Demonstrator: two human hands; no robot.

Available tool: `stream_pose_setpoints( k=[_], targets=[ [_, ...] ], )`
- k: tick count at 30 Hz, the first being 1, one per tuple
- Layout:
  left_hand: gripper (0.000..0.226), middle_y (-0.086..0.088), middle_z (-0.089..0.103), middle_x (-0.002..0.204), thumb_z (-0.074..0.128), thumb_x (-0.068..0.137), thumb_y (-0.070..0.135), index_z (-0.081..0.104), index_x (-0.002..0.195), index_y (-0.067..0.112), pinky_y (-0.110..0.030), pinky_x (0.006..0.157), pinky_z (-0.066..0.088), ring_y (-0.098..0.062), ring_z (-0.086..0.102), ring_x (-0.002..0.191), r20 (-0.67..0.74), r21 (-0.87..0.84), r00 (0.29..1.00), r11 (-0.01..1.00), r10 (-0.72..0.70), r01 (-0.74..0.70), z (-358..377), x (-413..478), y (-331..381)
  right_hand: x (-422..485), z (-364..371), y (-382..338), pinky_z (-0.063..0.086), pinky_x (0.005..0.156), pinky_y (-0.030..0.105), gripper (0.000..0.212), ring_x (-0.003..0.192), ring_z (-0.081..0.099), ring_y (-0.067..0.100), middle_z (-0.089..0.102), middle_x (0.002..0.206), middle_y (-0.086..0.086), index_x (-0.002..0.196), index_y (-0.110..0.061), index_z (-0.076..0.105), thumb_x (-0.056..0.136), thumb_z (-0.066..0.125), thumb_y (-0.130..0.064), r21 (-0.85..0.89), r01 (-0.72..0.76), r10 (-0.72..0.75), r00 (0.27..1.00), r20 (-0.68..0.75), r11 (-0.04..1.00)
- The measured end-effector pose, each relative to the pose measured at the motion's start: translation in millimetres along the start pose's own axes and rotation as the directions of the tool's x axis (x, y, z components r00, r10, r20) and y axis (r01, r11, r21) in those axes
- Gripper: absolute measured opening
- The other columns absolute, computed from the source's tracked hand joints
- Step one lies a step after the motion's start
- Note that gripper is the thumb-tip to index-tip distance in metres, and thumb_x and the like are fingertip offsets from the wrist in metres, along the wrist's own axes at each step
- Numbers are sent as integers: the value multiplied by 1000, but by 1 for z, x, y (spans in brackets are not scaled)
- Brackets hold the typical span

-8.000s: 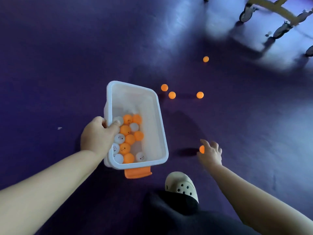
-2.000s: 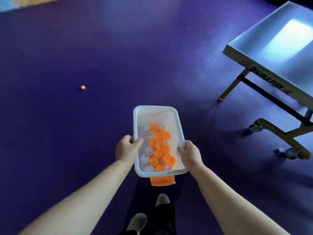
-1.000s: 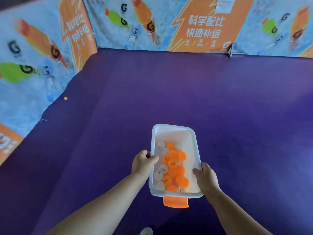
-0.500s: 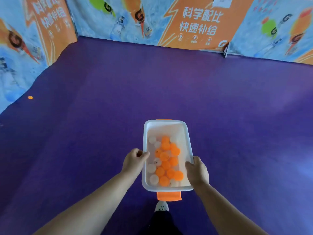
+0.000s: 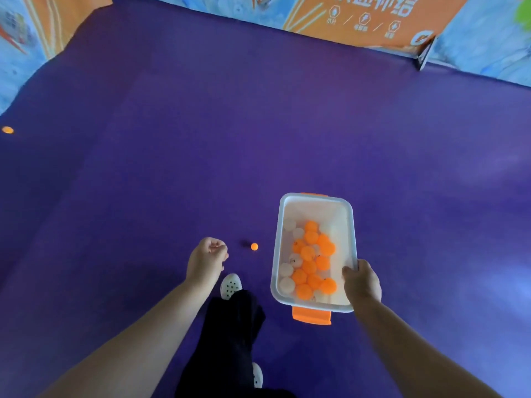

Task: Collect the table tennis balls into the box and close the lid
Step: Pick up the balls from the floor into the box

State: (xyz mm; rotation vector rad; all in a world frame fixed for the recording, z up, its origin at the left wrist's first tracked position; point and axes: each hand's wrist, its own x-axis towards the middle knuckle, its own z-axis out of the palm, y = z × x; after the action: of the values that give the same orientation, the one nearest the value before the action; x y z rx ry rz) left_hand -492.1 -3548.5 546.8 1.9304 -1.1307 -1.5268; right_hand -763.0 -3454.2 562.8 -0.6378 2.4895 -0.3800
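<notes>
White box [image 5: 313, 208] in right hand [image 5: 362, 282]; left hand [image 5: 206, 259] curled, empty.

Purple floor [image 5: 258, 124] meets orange-and-blue barrier boards [image 5: 359, 21]; a white perforated shoe [image 5: 230, 286] stands below a black trouser leg [image 5: 230, 334].

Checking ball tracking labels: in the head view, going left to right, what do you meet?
far-left orange ball → left hand → nearer orange ball → white box with balls inside → right hand gripping its right rim
</notes>
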Motion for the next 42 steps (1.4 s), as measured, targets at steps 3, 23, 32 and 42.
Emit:
stream_pose_setpoints(
  k=[3, 23, 32, 42],
  targets=[
    [9, -1, 66, 84, 51, 86, 16, 58, 91, 16, -50, 81, 55, -27, 66, 87, 28, 104, 999, 994, -29, 26, 21, 73, 15, 59, 22, -25, 36, 65, 31, 23, 76, 50, 28, 55, 85, 6, 110, -4, 55, 92, 48, -15, 24, -62, 62, 998, 10, 998],
    [26, -3, 61, 115, 51, 91, 17, 59, 116, 19, -32, 77, 47, -20, 59, 89, 37, 510, 946, 821, -321, 258, 272, 434, -212, 428, 303, -1, 33, 50, 25, 5, 61, 46, 12, 52, 72, -3, 92, -11, 54, 88, 54, -8, 42, -209, 202, 970, 135, 977],
    [43, -10, 51, 120, 65, 84, 22, 53, 125, 22, -38, 71, 49, -29, 61, 95, -36, 545, 925, 768, -378, 335, 361, 524, -339, 513, 406, 52, 37, 53, 22, 11, 67, 52, 10, 58, 78, -7, 95, -18, 56, 87, 57, -10, 10, -133, 130, 977, 166, 991],
    [20, 0, 57, 96, 57, 86, 34, 53, 96, 18, -32, 66, 42, -22, 57, 83, -178, 246, 963, 939, -201, 241, 343, 503, -267, 501, 394, 11, 40, 65, 30, 11, 68, 52, 17, 59, 78, -2, 93, -18, 55, 86, 58, -10, -10, -84, 84, 976, 201, 996]
  ],
)
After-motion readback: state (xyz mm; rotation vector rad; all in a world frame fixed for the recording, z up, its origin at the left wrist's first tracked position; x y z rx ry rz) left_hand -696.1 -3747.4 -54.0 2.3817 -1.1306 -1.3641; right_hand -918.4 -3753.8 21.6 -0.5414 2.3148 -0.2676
